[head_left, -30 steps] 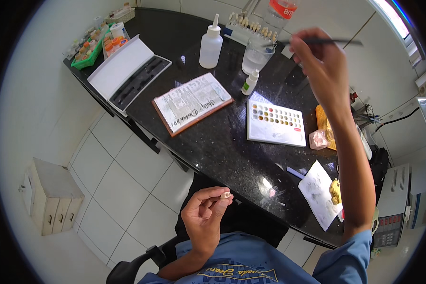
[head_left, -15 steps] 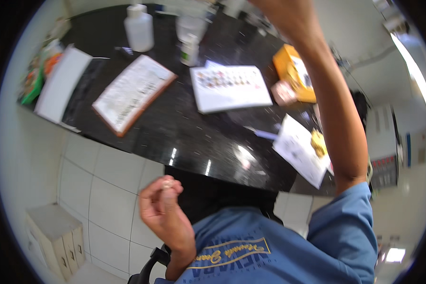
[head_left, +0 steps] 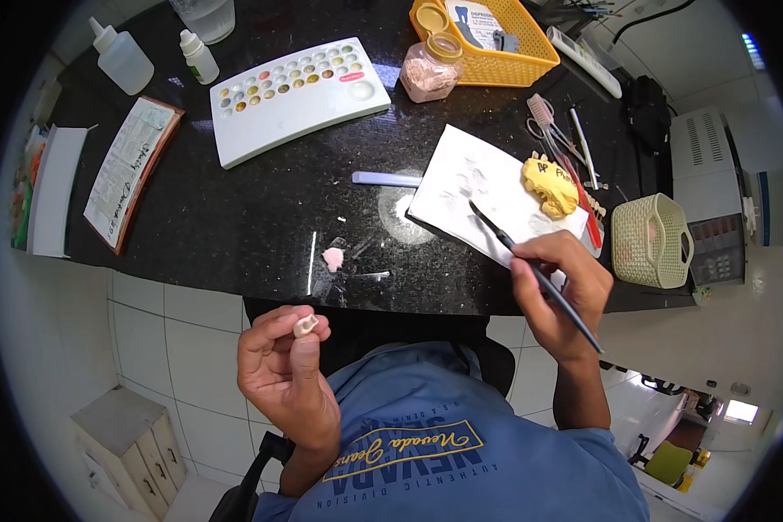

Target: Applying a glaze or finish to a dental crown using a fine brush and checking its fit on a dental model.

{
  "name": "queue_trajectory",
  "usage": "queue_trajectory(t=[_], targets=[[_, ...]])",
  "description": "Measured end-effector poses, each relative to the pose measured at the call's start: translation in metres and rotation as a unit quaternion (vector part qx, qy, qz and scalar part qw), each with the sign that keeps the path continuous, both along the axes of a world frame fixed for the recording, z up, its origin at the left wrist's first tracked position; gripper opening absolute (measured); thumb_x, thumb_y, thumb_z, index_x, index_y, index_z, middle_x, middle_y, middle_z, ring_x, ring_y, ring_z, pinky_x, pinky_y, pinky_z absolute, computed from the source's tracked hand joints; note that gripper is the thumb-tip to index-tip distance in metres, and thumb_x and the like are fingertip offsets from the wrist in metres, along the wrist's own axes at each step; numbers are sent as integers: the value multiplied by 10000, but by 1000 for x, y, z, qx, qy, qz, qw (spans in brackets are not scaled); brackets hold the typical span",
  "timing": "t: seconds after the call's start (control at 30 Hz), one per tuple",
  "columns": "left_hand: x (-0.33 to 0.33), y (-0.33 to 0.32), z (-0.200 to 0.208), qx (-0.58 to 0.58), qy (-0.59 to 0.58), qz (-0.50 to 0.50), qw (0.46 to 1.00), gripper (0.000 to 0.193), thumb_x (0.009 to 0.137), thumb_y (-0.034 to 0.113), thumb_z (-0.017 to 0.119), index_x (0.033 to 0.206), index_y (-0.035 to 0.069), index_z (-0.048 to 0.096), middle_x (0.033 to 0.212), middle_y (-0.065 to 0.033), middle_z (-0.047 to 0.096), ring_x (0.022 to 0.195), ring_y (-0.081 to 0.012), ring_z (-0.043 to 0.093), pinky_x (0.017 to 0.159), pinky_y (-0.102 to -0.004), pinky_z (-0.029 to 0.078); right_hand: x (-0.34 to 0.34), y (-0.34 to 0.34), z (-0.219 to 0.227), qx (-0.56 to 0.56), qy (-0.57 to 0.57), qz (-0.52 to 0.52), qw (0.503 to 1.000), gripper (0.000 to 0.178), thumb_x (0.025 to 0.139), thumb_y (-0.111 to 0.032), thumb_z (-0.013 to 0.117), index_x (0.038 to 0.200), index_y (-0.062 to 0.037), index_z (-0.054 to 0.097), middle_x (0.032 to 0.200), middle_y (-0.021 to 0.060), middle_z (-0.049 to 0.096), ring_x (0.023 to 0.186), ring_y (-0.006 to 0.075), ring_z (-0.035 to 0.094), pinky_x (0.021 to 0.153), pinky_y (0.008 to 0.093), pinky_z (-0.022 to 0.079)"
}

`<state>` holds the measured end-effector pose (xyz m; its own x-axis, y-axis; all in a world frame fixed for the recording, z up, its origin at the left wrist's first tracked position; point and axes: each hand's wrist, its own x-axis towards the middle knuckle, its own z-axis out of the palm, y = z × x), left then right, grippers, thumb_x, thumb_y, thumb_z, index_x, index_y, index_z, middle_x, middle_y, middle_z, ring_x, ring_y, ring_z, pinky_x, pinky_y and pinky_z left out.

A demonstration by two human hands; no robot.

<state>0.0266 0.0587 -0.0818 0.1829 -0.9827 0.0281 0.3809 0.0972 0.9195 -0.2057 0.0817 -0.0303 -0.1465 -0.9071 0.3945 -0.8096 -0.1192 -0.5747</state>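
My left hand (head_left: 289,370) pinches a small whitish tooth crown (head_left: 305,325) between thumb and fingertips, just off the counter's near edge. My right hand (head_left: 567,291) grips a slim black brush (head_left: 539,277), its thin tip pointing up and left over a pad of white paper (head_left: 461,187). Faint grey smudges mark the sheet. On the paper's right part sits a yellow dental cast (head_left: 551,185) with handwriting on it. A pink dab (head_left: 333,258) lies on the dark counter, beyond my left hand.
A white palette (head_left: 300,104) with rows of coloured wells stands at the back. Behind the paper are a jar of pink powder (head_left: 431,70) and a yellow basket (head_left: 505,65). Scissors (head_left: 552,130) lie right of it, near a pale green basket (head_left: 652,244). Bottles (head_left: 126,61) stand back left.
My right arm has come down from high over the far right of the counter; its hand now holds the brush above the paper. My left hand keeps its pinch. The view has shifted.
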Motion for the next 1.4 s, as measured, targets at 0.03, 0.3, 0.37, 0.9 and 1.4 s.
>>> queue_trajectory(t=[0.03, 0.3, 0.37, 0.9, 1.4], targets=[[-3, 2, 1, 2, -12, 9, 1000, 160, 818, -95, 562, 963, -29, 545, 969, -170, 587, 807, -163, 626, 724, -257, 538, -3, 4, 1, -17, -23, 6, 1000, 130, 693, 17, 655, 816, 21, 614, 686, 74, 578, 532, 116, 504, 493, 222, 387], [-27, 7, 0, -56, -65, -78, 993, 187, 814, -126, 545, 981, -43, 527, 978, -170, 570, 855, -180, 634, 778, -272, 553, -8, 13, -8, -78, -149, 8, 986, 168, 819, -19, 577, 968, 59, 577, 828, 153, 582, 696, 178, 561, 639, 253, 452], [-27, 8, 0, -56, -40, -84, 994, 210, 785, -157, 579, 970, -58, 559, 1014, -185, 564, 904, -198, 624, 811, -264, 546, -12, 7, -12, -77, -130, 37, 988, 203, 800, 5, 608, 998, 44, 593, 835, 157, 592, 707, 183, 573, 641, 254, 455], [-25, 2, 13, 35, 59, -138, 988, 149, 859, -38, 556, 1002, -14, 525, 984, -150, 590, 849, -177, 645, 742, -274, 560, -11, -57, 47, -13, 19, 208, 978, 143, 866, -82, 590, 911, 54, 593, 860, 129, 571, 818, 183, 527, 728, 295, 454], [-18, -6, 5, -28, 34, -102, 994, 192, 808, -115, 583, 982, -39, 557, 1009, -182, 591, 906, -209, 633, 801, -296, 555, 31, -17, -1, -53, -356, 190, 913, 194, 756, 60, 567, 949, 39, 556, 797, 149, 584, 655, 141, 568, 592, 220, 467]])
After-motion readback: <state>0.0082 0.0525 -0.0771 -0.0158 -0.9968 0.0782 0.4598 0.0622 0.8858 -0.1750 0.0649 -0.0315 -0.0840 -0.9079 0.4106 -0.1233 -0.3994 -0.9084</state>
